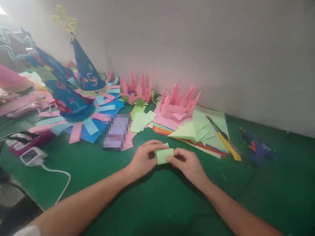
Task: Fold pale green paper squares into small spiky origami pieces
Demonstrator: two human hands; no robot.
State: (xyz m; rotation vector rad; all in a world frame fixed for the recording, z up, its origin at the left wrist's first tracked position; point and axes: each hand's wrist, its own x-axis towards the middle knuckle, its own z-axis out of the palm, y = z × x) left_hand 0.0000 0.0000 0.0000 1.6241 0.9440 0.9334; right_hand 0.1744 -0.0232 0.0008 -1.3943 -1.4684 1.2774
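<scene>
A small light-green paper piece (164,156) sits between both hands just above the green table (152,203). My left hand (144,159) pinches its left side with fingers curled over the top. My right hand (188,164) pinches its right edge with thumb and fingers closed. Behind the hands lie loose light-green paper slips (141,120) and folded green sheets (197,131) on a stack of coloured paper.
Pink folded paper crowns (177,105) and pink paper flowers (135,88) stand by the wall. Blue cone hats (86,72) lean at the left. A yellow utility knife (225,137), a blue glue gun (258,150) and a white charger with cable (33,155) lie around.
</scene>
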